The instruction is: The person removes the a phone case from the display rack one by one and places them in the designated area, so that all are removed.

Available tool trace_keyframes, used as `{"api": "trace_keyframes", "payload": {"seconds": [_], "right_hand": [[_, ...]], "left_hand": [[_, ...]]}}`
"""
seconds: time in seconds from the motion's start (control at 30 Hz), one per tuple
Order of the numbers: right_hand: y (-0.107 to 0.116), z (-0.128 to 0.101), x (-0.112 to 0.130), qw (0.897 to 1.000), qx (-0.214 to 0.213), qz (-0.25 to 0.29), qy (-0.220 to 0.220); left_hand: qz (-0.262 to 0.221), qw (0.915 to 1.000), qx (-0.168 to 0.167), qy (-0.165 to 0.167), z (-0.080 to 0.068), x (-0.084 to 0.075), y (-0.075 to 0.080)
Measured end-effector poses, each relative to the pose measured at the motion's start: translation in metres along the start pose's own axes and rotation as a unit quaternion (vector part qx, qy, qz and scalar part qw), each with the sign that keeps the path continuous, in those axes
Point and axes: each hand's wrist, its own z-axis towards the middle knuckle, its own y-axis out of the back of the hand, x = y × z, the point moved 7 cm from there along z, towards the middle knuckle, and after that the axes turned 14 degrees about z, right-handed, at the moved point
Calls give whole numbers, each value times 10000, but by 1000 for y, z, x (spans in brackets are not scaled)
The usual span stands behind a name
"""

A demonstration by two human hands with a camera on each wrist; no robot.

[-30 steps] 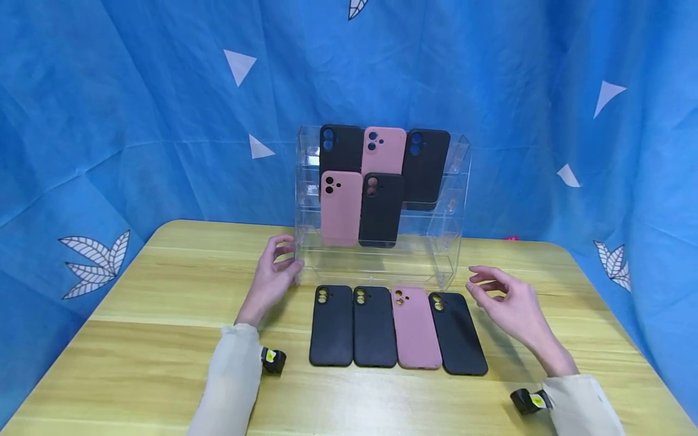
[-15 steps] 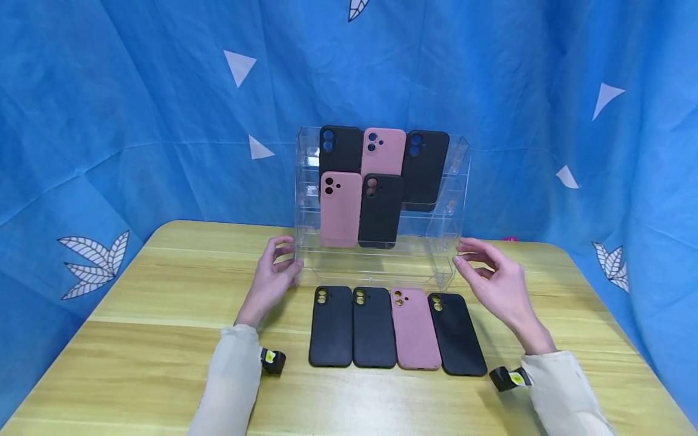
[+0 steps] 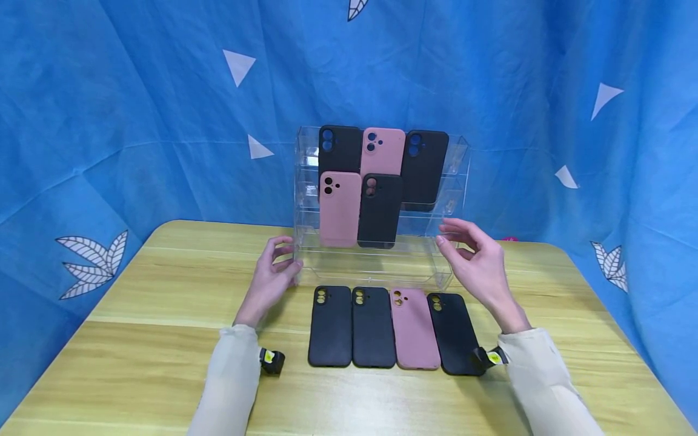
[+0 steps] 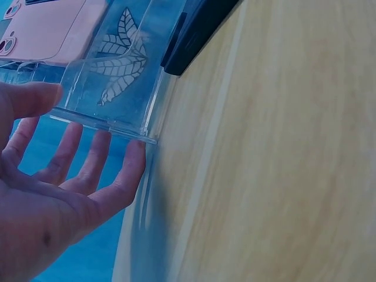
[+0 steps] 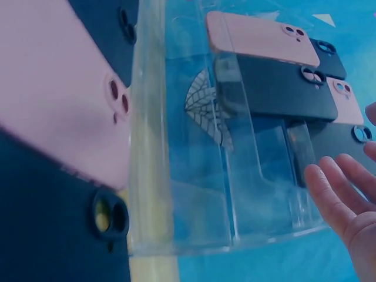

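Note:
A clear plastic display rack [image 3: 376,263] stands on the table, holding a few phone cases in two tiers. Pink case [image 3: 340,209] and black case [image 3: 380,211] are in the lower tier; a black case [image 3: 339,145], a pink case [image 3: 383,148] and another black case [image 3: 424,169] are above. My left hand [image 3: 269,280] holds the rack's lower left side, thumb at the front corner, fingertips [image 4: 137,150] along the side edge. My right hand [image 3: 480,263] is at the rack's right end with loosely bent fingers, nothing between them; in the right wrist view its fingers [image 5: 329,197] overlap the clear shelves.
In front of the rack lie black case [image 3: 330,327], black case [image 3: 373,327], pink case [image 3: 415,330] and black case [image 3: 455,333], in a row on the wooden table [image 3: 163,339]. A blue curtain [image 3: 163,121] hangs behind.
My right hand has moved left and slightly up, from beside the rack to overlapping its right end. The left hand and the cases stay where they were.

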Motion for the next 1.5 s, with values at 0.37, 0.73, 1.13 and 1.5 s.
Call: {"api": "trace_keyframes", "payload": {"seconds": [0.37, 0.73, 1.13, 1.5], "right_hand": [[-20, 19, 5, 9995, 67, 191, 225], [-37, 33, 0, 9993, 157, 333, 18], [-50, 45, -8, 9984, 241, 476, -203], [-60, 49, -19, 9972, 313, 440, -526]], "left_hand": [[-113, 9999, 14, -20, 1, 2, 0], [-78, 9999, 91, 21, 1, 3, 1], [-172, 9996, 180, 117, 2, 4, 1], [-191, 9996, 161, 133, 1, 3, 1]]}}
